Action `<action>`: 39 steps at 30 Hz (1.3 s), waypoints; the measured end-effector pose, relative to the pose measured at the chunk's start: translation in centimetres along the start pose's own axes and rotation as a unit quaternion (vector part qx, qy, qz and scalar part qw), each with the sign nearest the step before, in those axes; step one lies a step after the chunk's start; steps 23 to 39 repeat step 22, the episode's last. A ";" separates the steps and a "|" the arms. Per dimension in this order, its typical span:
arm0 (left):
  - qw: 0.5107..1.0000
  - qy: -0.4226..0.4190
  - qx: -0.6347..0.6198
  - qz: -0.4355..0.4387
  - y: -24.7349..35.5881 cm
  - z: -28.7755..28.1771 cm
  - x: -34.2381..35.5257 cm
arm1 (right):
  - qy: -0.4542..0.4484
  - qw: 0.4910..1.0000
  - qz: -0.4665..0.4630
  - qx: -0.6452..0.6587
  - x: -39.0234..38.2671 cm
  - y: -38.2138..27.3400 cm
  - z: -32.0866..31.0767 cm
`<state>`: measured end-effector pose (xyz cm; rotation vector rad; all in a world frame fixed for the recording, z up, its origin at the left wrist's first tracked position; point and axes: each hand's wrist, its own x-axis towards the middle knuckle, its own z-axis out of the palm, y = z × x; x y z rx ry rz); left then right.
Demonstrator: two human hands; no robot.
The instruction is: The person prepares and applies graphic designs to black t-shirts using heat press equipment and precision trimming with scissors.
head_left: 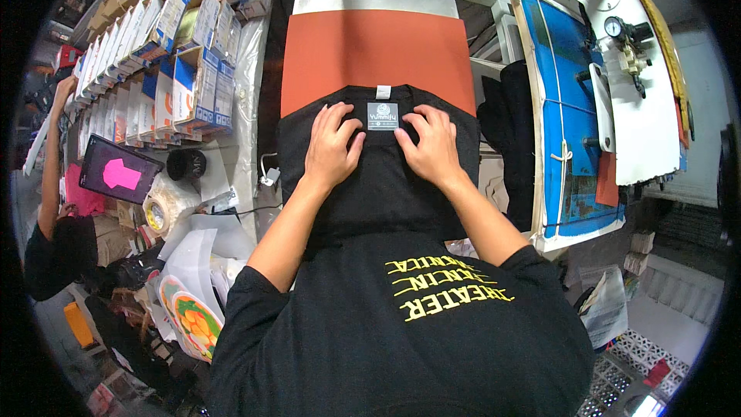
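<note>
A black T-shirt point(363, 193) lies spread over the orange pad point(378, 50), its neckline toward the far side. At the neck sits a small grey rectangular label point(382, 116) with white print, and a white tag point(383, 92) pokes up just beyond it. My left hand point(333, 143) rests on the shirt to the left of the label, fingers bent and spread. On the other side my right hand point(430, 143) lies on the cloth, its thumb at the label's lower right corner and its fingers apart. Neither hand holds anything.
Cardboard boxes point(204, 93) fill a shelf on the left, above a tablet point(120, 170) with a pink shape and a tape roll point(158, 212). Another person's arm point(52, 162) reaches there. A blue panel point(567, 116) and a pressure gauge point(614, 27) stand at right.
</note>
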<state>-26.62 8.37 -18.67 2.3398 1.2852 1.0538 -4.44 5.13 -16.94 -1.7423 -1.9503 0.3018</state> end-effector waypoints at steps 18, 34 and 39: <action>0.994 -0.083 0.043 0.063 -0.2 0.2 -0.1 | 0.059 0.984 -0.157 -0.060 -1.4 0.6 2.0; 0.994 -0.083 0.041 0.062 -0.4 0.2 -0.3 | 0.056 0.984 -0.155 -0.062 -1.4 0.7 2.1; 0.994 -0.083 0.041 0.062 -0.4 0.2 -0.3 | 0.056 0.984 -0.155 -0.062 -1.4 0.7 2.1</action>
